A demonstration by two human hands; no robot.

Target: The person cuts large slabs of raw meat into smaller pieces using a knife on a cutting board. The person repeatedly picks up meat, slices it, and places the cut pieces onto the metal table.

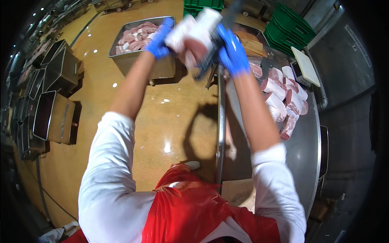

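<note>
Both my arms are stretched out ahead at the table's far left corner, in blue gloves. Between the hands are several thick pork pieces [195, 40] with white fat and red cut faces, smeared by motion. My left hand [161, 39] grips them from the left, its fingers pressed against the meat. My right hand [234, 52] closes on the bundle from the right, fingers partly hidden. A long dark shape [211, 54] runs by the meat beside my right hand; it is too blurred to name.
A metal bin [162, 67] of cut meat stands beyond my left forearm. Several pork pieces [285, 95] lie on the steel table [298, 158] at right. Green crates [289, 26], a white board [306, 67] and a cardboard box [250, 43] are beyond. Empty metal bins [60, 117] line the left.
</note>
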